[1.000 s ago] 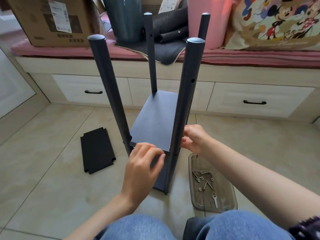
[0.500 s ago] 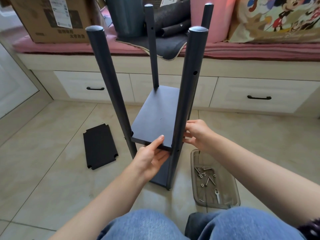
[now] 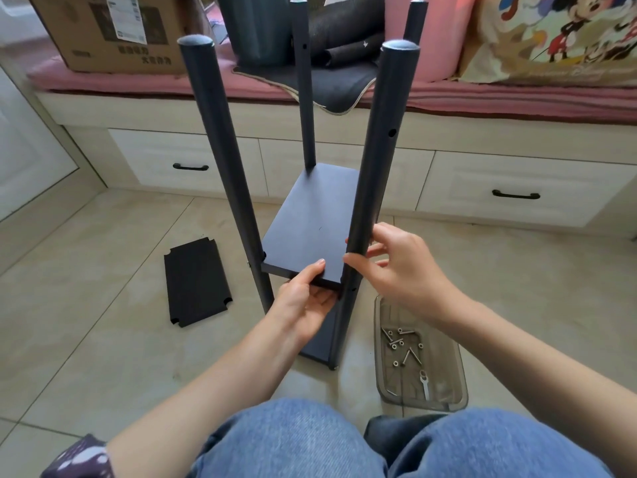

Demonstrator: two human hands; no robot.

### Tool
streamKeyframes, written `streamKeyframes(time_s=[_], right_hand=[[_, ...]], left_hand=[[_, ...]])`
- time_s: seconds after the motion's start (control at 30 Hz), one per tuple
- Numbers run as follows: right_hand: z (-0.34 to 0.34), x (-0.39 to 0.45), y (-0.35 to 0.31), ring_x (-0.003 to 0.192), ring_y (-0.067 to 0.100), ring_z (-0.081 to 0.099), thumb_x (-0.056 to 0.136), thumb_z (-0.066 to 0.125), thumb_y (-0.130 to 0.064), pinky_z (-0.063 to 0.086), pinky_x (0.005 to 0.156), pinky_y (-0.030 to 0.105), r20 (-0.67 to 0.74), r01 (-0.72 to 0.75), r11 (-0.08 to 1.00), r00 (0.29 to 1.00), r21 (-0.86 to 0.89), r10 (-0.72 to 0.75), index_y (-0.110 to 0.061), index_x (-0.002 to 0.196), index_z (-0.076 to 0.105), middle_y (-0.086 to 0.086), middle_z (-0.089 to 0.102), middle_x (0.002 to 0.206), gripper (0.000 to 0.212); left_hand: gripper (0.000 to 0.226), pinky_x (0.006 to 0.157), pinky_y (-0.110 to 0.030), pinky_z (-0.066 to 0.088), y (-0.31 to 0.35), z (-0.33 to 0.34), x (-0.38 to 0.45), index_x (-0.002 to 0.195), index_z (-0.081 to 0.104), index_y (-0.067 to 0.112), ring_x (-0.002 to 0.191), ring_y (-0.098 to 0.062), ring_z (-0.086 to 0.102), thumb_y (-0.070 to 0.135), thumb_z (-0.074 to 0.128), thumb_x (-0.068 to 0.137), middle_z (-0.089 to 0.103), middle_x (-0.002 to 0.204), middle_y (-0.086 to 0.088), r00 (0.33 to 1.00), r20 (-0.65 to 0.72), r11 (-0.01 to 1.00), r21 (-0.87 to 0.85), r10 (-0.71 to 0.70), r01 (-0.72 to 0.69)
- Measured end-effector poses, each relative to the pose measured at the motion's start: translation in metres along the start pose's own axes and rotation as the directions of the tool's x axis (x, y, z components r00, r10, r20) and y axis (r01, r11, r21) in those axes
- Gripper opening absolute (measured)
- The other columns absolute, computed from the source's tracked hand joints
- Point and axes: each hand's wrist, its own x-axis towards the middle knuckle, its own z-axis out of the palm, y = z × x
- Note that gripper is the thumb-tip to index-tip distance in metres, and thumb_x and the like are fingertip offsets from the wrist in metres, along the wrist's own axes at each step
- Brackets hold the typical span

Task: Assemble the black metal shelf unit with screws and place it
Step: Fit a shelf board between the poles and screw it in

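The left hand (image 3: 303,301) grips the near edge of the middle shelf board (image 3: 310,229), thumb on top and fingers curled underneath, holding it up between the four upright posts. The right hand (image 3: 396,267) is at the near right post (image 3: 375,167), fingers curled loosely round it just beside the board's corner; whether it pinches a screw cannot be told, as the fingertips are partly hidden behind the post.

The main risk appears to be the board slipping — it seems to rest mostly on the left hand, so a relaxed grip could let the near edge drop or tilt and pull the corner notch away from the post's hole. A screw started at an angle might then bind. The posts splay a little toward the top, so a hard push could rock the frame on the tiles.

The shelf unit stands on the floor directly ahead of the knees, its bottom board low behind the left wrist. To the right and nearer lies a clear tray (image 3: 448,401) with loose screws (image 3: 400,343) and a small wrench (image 3: 424,388), close under the right forearm. A spare board (image 3: 196,281) lies flat on the floor to the left, well apart from both hands.
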Motion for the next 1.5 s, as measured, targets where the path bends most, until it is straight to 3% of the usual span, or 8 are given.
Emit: streamKeyframes(time_s=[0.17,0.33,0.5,0.6,0.73,0.87,1.13,1.5], right_hand=[[0.001,0.000,0.003,0.085,0.010,0.066,0.088,0.072,-0.013,0.058,0.073,0.022,-0.005,-0.012,0.999,1.000,0.044,0.012,-0.030,0.095,0.064,-0.008,0.067,0.094,0.020],[0.004,0.001,0.002,0.085,0.014,0.069,0.087,0.073,-0.015,0.060,0.073,0.040,-0.011,-0.038,0.997,0.999,0.072,0.039,-0.030,0.095,0.065,-0.010,0.067,0.094,0.019],[0.001,-0.001,0.001,0.086,0.002,0.067,0.088,0.073,-0.021,0.054,0.075,0.022,0.004,-0.067,0.995,0.998,0.075,0.067,-0.043,0.095,0.063,-0.017,0.068,0.095,0.025],[-0.004,-0.008,0.006,0.087,0.000,0.067,0.089,0.070,-0.021,0.049,0.073,0.011,-0.026,-0.091,0.993,0.995,0.069,0.093,-0.029,0.110,0.069,-0.013,0.070,0.103,0.023],[-0.007,-0.033,0.019,0.075,0.015,0.070,0.095,0.059,-0.001,0.060,0.067,0.029,-0.114,-0.147,0.972,0.979,0.183,0.169,-0.012,0.111,0.071,0.001,0.072,0.092,0.022],[-0.002,-0.055,0.031,0.063,0.020,0.067,0.098,0.052,0.002,0.060,0.065,0.040,-0.019,-0.172,0.961,0.983,0.218,0.181,-0.016,0.094,0.067,0.004,0.073,0.083,0.023],[0.011,-0.063,0.042,0.062,0.015,0.062,0.100,0.048,-0.004,0.049,0.063,0.021,0.213,-0.284,0.932,0.948,0.225,0.238,-0.021,0.108,0.042,-0.006,0.076,0.084,0.019],[0.016,-0.067,0.044,0.069,0.020,0.065,0.099,0.048,0.002,0.057,0.067,0.029,0.151,-0.261,0.930,0.962,0.257,0.228,-0.014,0.109,0.055,-0.004,0.076,0.090,0.020]], left_hand=[[0.017,0.086,-0.040,0.053,0.002,0.000,0.000,0.112,0.066,0.005,0.076,-0.024,0.072,0.010,0.056,0.099,0.074,0.099,-0.013,0.998,0.044,0.999,0.029,0.042,-0.043],[0.037,0.097,-0.042,0.051,0.000,0.000,-0.002,0.133,0.058,-0.002,0.093,-0.029,0.069,0.009,0.057,0.098,0.065,0.128,-0.022,0.997,0.044,0.997,0.045,0.057,-0.058],[0.040,0.095,-0.040,0.052,-0.001,-0.001,-0.002,0.136,0.057,-0.001,0.095,-0.029,0.068,0.008,0.058,0.098,0.065,0.128,-0.021,0.998,0.034,0.997,0.044,0.056,-0.058],[0.040,0.092,-0.041,0.053,-0.001,-0.002,0.000,0.136,0.057,0.000,0.090,-0.027,0.070,0.008,0.060,0.097,0.068,0.117,-0.018,0.998,0.034,0.998,0.034,0.045,-0.046],[0.042,0.092,-0.043,0.055,-0.002,-0.001,0.003,0.137,0.055,-0.001,0.089,-0.028,0.070,0.006,0.061,0.096,0.069,0.112,-0.016,0.998,0.041,0.999,0.019,0.047,-0.047],[0.038,0.094,-0.043,0.055,-0.005,-0.001,0.005,0.133,0.058,0.001,0.089,-0.027,0.071,0.007,0.061,0.096,0.069,0.112,-0.016,0.996,0.067,0.998,0.009,0.056,-0.057],[0.014,0.080,-0.045,0.061,-0.005,-0.005,0.009,0.109,0.065,0.006,0.082,-0.028,0.075,0.008,0.061,0.096,0.076,0.093,-0.010,0.986,0.135,0.995,-0.007,0.099,-0.099],[0.019,0.080,-0.046,0.061,-0.007,-0.008,0.010,0.115,0.062,0.006,0.082,-0.027,0.074,0.008,0.062,0.096,0.075,0.095,-0.011,0.985,0.133,0.994,-0.017,0.108,-0.106]])
